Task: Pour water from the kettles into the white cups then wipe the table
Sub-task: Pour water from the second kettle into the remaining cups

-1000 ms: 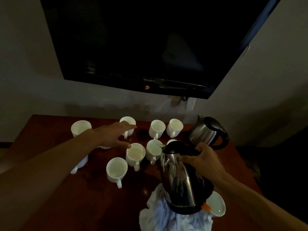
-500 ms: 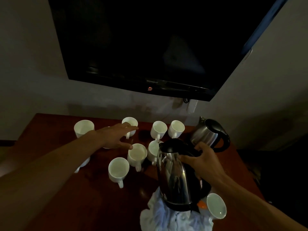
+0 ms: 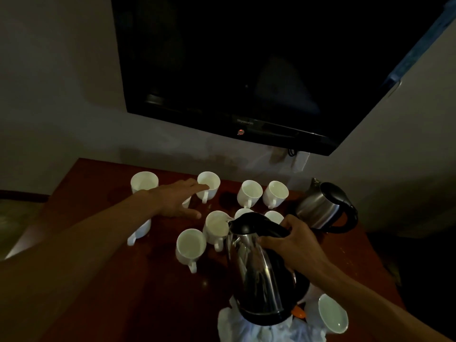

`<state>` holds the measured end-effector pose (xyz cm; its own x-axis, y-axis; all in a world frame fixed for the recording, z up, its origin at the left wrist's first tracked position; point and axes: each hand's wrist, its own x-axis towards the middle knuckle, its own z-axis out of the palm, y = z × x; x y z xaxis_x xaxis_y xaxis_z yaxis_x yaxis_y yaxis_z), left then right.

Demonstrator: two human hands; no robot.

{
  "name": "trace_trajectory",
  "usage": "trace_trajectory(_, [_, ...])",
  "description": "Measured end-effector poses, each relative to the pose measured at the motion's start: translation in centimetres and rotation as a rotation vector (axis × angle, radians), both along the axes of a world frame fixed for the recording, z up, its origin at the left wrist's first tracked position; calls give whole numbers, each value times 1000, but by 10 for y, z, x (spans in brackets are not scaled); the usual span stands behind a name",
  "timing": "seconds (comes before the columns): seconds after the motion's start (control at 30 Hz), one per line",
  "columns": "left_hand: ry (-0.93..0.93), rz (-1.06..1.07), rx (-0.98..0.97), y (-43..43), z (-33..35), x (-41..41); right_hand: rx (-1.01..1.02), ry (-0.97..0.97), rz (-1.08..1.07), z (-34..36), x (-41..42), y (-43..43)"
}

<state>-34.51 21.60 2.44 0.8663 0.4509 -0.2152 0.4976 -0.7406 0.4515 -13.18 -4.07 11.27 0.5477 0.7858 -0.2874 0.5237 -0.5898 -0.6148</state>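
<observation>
Your left hand [image 3: 177,201]: arm stretched over the dark red wooden table [image 3: 98,280], fingers straight, grip released, tips at a back-row white ceramic cup [image 3: 209,185], likely to steady it. Your right hand [image 3: 291,245]: grip wrapped round the black handle of the shiny steel kettle [image 3: 256,275], held upright with its spout beside a nearer white cup [image 3: 217,227], probably lining up a pour.

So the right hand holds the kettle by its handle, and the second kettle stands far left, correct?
No. In the head view the right hand grips the kettle by its handle, but the second kettle stands far right on the table.
</observation>
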Motion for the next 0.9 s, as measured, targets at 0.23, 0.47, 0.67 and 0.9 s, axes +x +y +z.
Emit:
trace_trajectory(0.23, [-1,27,3,0,-3,-6,-53,-39,33,-5,-4,8])
trace_trajectory(0.47, [-14,11,7,1,-9,-3,-78,-79,39,-5,-6,14])
trace_trajectory(0.67, [-9,14,33,1,-15,-1,-74,-111,39,-5,-6,19])
trace_trajectory(0.9, [44,9,41,1,-24,-6,-95,-93,61,-5,-5,20])
